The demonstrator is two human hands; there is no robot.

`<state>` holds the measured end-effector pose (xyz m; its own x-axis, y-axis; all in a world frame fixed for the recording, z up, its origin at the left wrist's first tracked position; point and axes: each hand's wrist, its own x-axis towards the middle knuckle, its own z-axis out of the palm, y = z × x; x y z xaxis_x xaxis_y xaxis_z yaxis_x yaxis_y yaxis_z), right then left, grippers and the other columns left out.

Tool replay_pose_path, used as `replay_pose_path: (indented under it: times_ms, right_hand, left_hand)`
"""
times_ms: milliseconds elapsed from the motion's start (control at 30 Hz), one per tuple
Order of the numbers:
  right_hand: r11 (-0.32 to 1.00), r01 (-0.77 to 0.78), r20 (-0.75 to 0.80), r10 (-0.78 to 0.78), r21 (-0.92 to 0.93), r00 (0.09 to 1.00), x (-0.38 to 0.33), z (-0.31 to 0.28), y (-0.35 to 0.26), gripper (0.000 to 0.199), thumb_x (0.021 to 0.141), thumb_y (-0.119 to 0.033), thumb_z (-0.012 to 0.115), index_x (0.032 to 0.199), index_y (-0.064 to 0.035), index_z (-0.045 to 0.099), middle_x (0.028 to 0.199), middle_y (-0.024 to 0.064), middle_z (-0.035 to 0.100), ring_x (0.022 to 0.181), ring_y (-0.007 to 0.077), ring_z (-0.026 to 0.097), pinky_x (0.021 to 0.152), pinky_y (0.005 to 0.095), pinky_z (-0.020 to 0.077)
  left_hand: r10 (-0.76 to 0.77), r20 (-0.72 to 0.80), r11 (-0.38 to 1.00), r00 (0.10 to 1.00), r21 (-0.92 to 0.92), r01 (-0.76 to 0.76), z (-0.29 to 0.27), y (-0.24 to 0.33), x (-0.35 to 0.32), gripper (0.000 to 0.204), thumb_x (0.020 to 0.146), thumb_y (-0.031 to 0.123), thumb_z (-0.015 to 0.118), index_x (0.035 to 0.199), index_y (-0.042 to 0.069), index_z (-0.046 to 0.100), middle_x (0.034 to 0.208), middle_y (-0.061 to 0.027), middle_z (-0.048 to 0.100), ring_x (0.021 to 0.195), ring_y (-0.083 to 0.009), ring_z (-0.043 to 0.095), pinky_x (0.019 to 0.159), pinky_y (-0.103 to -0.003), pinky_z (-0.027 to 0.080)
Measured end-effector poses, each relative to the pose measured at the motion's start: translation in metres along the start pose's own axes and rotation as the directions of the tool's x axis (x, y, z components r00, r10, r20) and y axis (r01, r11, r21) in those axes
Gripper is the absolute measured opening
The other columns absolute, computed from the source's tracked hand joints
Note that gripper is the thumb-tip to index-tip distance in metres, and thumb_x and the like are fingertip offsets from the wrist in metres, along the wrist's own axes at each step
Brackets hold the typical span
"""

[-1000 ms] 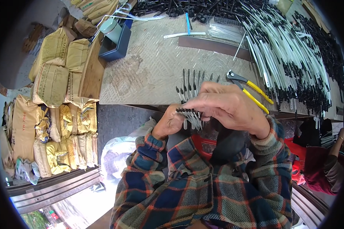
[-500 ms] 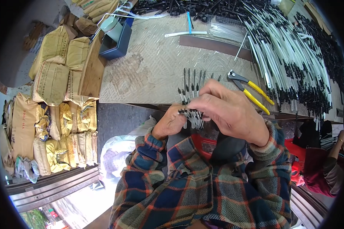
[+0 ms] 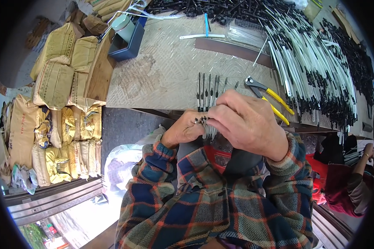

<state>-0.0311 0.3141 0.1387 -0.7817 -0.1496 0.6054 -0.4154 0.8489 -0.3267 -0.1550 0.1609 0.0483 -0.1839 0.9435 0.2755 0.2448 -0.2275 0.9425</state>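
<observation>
At the table's near edge, my left hand is closed around a bundle of thin black-and-white strips. Their slim black tips fan out beyond the fingers over the tabletop, while the white ends point toward my lap. My right hand is closed over the bundle's right side, its thumb and forefinger at the cluster of dark ends beside my left thumb. Whatever sits inside the right fingers is hidden. A pair of cutting pincers with yellow handles lies just beyond my right hand.
A large heap of white strips with black ends covers the table's right side. Black parts line the far edge. A clear box of thin rods stands behind a brown bar. Paper sacks are stacked left. A co-worker's arm shows at right.
My right hand has shifted slightly and its fingers have closed down nearer the bundle. The black tips stand a little closer together. The whole view has moved slightly.
</observation>
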Motion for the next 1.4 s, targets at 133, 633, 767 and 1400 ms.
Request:
replay_pose_path:
  times_ms: [133, 633, 767, 1400]
  right_hand:
    - [1.000, -0.013, -0.038, 0.013, 0.013, 0.999, 0.000, 0.003, -0.006, 0.021, 0.066, -0.006, 0.071, 0.081, -0.0052, 0.057, 0.078, 0.0061, 0.052, 0.058, 0.0196, 0.055, 0.048, 0.0286, 0.0421]
    - [0.996, -0.089, -0.113, 0.091, 0.024, 0.989, 0.004, 0.013, -0.015, 0.015, 0.070, -0.006, 0.067, 0.080, -0.0043, 0.055, 0.075, 0.0057, 0.050, 0.059, 0.0182, 0.055, 0.048, 0.0281, 0.0429]
    - [0.997, 0.077, -0.178, -0.081, -0.025, 0.981, 0.014, 0.011, 0.014, 0.008, 0.073, -0.009, 0.064, 0.079, -0.0055, 0.059, 0.073, 0.0057, 0.053, 0.062, 0.0220, 0.056, 0.051, 0.0302, 0.0441]
    - [0.667, -0.496, -0.161, 0.499, -0.556, 0.851, 0.053, 0.011, 0.242, 0.018, 0.079, -0.016, 0.050, 0.072, -0.0043, 0.062, 0.076, 0.0185, 0.061, 0.070, 0.0374, 0.060, 0.062, 0.0449, 0.0485]
  left_hand:
    - [0.097, -0.031, 0.995, 0.995, 0.017, -0.097, -0.001, -0.005, -0.006, 0.039, 0.088, 0.028, 0.039, 0.103, -0.002, 0.058, 0.055, -0.0035, 0.037, 0.049, -0.0092, 0.035, 0.044, -0.027, 0.031]
    - [0.187, -0.176, 0.972, 0.966, 0.178, -0.155, 0.012, 0.006, 0.005, 0.034, 0.087, 0.030, 0.047, 0.093, -0.002, 0.056, 0.073, -0.0089, 0.060, 0.065, -0.0189, 0.057, 0.060, -0.030, 0.045]
    - [-0.182, -0.168, 0.978, 0.969, 0.075, 0.197, 0.013, 0.010, 0.004, 0.021, 0.077, 0.009, 0.066, 0.094, -0.001, 0.062, 0.084, -0.0096, 0.065, 0.076, -0.0128, 0.059, 0.068, -0.028, 0.047]
    - [-0.364, 0.020, 0.884, 0.931, -0.307, 0.352, 0.009, 0.025, 0.004, 0.026, 0.082, 0.005, 0.061, 0.107, -0.002, 0.062, 0.108, -0.0095, 0.063, 0.095, -0.0112, 0.058, 0.082, -0.024, 0.046]
